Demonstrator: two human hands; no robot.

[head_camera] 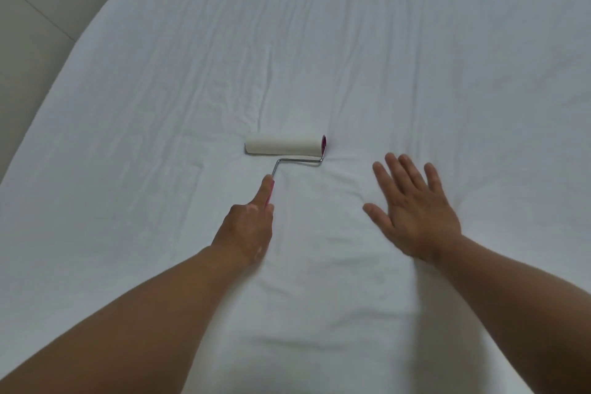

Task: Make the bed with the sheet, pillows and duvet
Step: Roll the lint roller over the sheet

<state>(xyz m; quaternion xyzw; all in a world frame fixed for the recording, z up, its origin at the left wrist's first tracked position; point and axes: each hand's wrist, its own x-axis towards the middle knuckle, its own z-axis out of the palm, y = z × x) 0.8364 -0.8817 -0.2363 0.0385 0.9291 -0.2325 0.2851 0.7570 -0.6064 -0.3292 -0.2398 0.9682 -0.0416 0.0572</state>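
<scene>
Nearest, two bare forearms stretch out over the bed (48,112), which a white sheet (367,41) covers from side to side. The left grip (248,227) lies about midway across the bed. Its fingers are curled round the pink handle (271,192) of a lint roller (284,144), with the forefinger (263,187) laid straight along the handle toward the wire neck (297,162). The right grip (415,217) is near it, toward the bed's right edge, and holds nothing: palm down, laid flat on the sheet, fingers straight and spread. Soft folds gather in the sheet between and around the two grips. Beyond the left grip the roller's pale drum rests on the sheet, lying crosswise, its pink end cap (324,144) turned toward the right edge. Farther on, the sheet runs wide with fine creases, most of them along the bed's length. Past the bed's left edge shows a beige surface (28,29) crossed by one dark seam; whether it is floor or wall, I cannot tell.
</scene>
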